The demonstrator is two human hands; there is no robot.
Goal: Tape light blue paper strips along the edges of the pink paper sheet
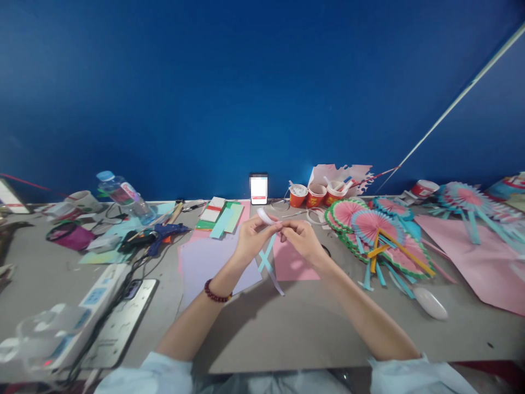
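Observation:
My left hand (253, 236) and my right hand (302, 238) meet above the middle of the table. Both pinch a narrow pale lilac paper strip (274, 282), whose upper end curls over the left fingers and whose lower end hangs down. The fingertips hide the part between them. Light blue paper strips (266, 256) cross in an X just beneath the hands; whether they are joined to the lilac strip I cannot tell. Lilac sheets (213, 268) lie under and left of the hands, and a pink sheet (294, 262) lies under the right one.
A lit phone (258, 189) stands against the blue wall. Red paper cups (316, 195) hold pens and scraps. Folded paper fans (377, 230) lie to the right, near a white computer mouse (430, 303). Leftward are a glue gun (164, 235), a tilted bottle (127, 197) and a power strip (88, 312).

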